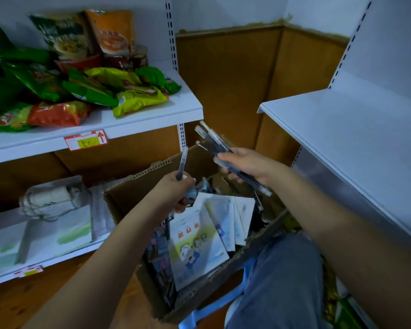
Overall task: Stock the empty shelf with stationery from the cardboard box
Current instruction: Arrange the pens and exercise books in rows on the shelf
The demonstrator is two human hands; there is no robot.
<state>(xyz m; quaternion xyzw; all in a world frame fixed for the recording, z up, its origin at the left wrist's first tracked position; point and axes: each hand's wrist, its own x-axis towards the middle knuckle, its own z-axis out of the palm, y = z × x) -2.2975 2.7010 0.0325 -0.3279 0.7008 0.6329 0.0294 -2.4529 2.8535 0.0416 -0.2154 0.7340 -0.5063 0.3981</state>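
An open cardboard box [138, 191] sits low in the middle, holding white illustrated notebooks [197, 248] and small packs along its left side. My left hand [176, 191] hovers over the box and pinches a single clear pen [182, 166], pointing upward. My right hand [249, 166] grips a bundle of several dark pens [212, 140] above the box's far corner. The empty white shelf [356, 129] stands to the right of both hands, with nothing on it.
The upper left shelf [152, 119] is piled with green, yellow and red snack bags [86, 89]. Below it, a lower shelf [64, 255] carries white packs and a wrapped bundle. A brown wall fills the corner. My knee in grey trousers [280, 276] is beside the box.
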